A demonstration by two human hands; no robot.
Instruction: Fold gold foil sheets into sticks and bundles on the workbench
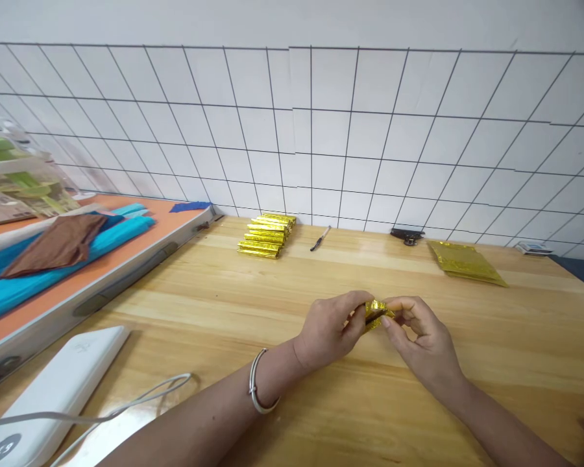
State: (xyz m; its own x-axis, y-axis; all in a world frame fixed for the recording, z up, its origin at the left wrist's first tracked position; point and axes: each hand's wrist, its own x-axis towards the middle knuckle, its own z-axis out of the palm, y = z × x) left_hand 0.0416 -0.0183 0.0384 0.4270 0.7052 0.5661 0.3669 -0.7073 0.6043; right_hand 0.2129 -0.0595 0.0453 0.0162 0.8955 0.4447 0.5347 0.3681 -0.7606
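Observation:
Both my hands meet over the middle of the wooden table (pixel 321 402). Between them is a small folded piece of gold foil paper (pixel 377 312). My left hand (pixel 328 331), with a silver bangle on its wrist, pinches the left side of the piece. My right hand (pixel 421 340) pinches its right side with thumb and forefinger. A stack of folded gold bars (pixel 267 235) lies at the back of the table. A pile of flat gold foil sheets (pixel 464 261) lies at the back right.
A pen (pixel 320 239) and a black clip (pixel 407 235) lie near the tiled wall. A white power bank (pixel 53 389) with a cable sits at the front left. An orange board (pixel 68 279) with blue and brown cloth adjoins the table's left side.

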